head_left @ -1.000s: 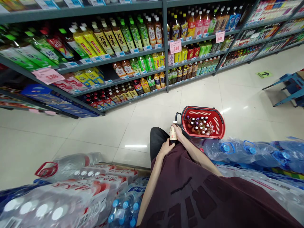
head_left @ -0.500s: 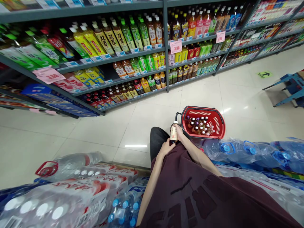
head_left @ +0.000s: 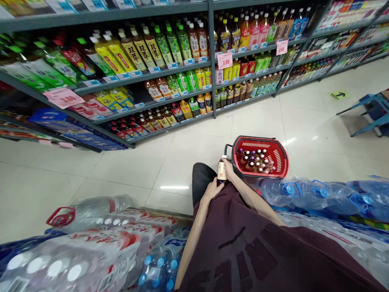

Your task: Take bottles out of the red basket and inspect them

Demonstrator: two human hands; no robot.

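I am holding a small bottle (head_left: 222, 170) in front of my knee, just beside the red basket (head_left: 281, 170) on the floor. My right hand (head_left: 231, 170) is wrapped around the bottle's side, with the fingers closed on it. My left hand (head_left: 212, 190) is low by the bottle's bottom end, and its fingers look curled there, but I cannot tell if they really grip it.

The bottle stands up straight. It has a pale label and a little white cap. I think it is light, because one hand can hold it. It looks hard and smooth, so it may slip. If it is glass, it could break on the floor tiles. The best place to hold it is around the middle, on the label.

The basket is full of more small bottles (head_left: 255, 160) standing close together. Big packs of water (head_left: 91, 247) lie near me on both sides. Long shelves (head_left: 146, 77) of drinks stand across the aisle.
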